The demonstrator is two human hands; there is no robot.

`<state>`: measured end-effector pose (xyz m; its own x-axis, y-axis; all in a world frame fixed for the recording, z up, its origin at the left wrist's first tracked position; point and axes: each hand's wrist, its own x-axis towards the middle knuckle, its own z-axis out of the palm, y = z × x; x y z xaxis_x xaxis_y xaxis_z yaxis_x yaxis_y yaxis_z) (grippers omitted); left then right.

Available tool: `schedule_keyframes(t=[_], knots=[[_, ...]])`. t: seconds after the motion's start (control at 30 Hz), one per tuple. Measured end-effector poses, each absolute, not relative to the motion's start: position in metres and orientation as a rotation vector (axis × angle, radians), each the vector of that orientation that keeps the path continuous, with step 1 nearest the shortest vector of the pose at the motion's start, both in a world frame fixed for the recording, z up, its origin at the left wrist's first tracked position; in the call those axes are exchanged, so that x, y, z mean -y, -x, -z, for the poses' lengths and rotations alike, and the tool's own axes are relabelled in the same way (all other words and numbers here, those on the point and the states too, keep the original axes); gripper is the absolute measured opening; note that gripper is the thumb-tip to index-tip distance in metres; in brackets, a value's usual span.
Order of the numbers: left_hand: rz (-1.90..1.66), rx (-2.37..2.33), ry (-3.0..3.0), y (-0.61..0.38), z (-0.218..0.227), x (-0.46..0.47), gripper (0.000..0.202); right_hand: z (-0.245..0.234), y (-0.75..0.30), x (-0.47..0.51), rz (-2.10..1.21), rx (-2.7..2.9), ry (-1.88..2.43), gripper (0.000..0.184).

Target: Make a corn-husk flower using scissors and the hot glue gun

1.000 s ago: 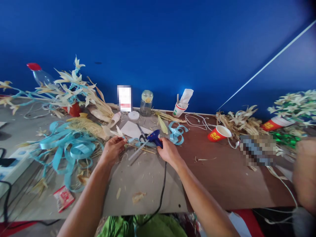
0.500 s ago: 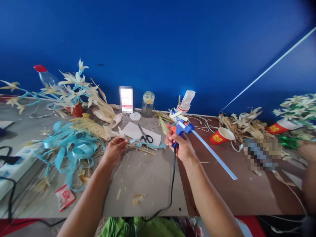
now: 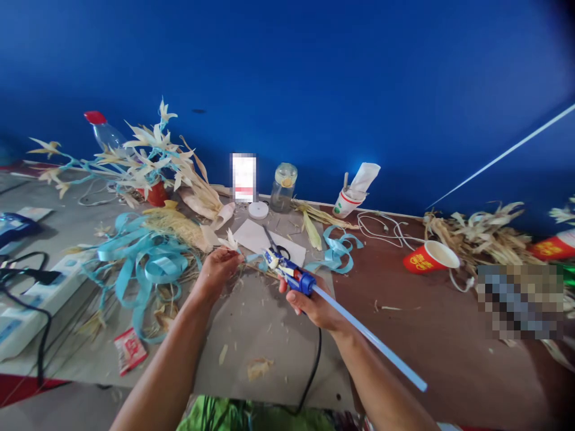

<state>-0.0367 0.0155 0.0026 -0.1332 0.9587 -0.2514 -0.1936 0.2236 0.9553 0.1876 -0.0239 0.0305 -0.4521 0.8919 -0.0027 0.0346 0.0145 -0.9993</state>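
My right hand (image 3: 317,306) is wrapped around a blue hot glue gun (image 3: 296,280), with a long translucent glue stick (image 3: 372,340) sticking out of its back. The gun's nozzle points left, close to a strip of light-blue ribbon (image 3: 255,261). A pale corn-husk flower (image 3: 230,241) rises just above my left hand (image 3: 218,270), whose fingers are pinched together at its base, where the ribbon runs off to the right. Behind the gun lie black-handled scissors (image 3: 271,238) on a white sheet (image 3: 250,233), partly hidden.
Left of my hands spreads a heap of blue ribbon (image 3: 121,257), beside a power strip (image 3: 49,305). Husk flowers (image 3: 148,140) stand behind. A glass jar (image 3: 283,188), a white cup (image 3: 348,202) and a tipped red cup (image 3: 426,258) are farther back. The gun's black cord (image 3: 314,365) hangs toward the front edge.
My right hand has brought the glue gun left and down, so its nozzle is now near the ribbon by my left hand. The whole view has shifted; my left hand keeps its pinch.
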Motion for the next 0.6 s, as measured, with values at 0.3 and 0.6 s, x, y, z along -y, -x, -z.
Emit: schedule_keyframes(t=[0.3, 0.6], knots=[[-1.191, -1.349, -0.864, 0.035, -0.006, -0.016, 0.021, -0.022, -0.179, 0.031, -1.526, 1.588, 1.051, 0.034], [-1.190, -1.330, -0.909, 0.036, -0.002, -0.016, 0.022, -0.005, -0.177, 0.026, -1.378, 1.730, 1.071, 0.032]])
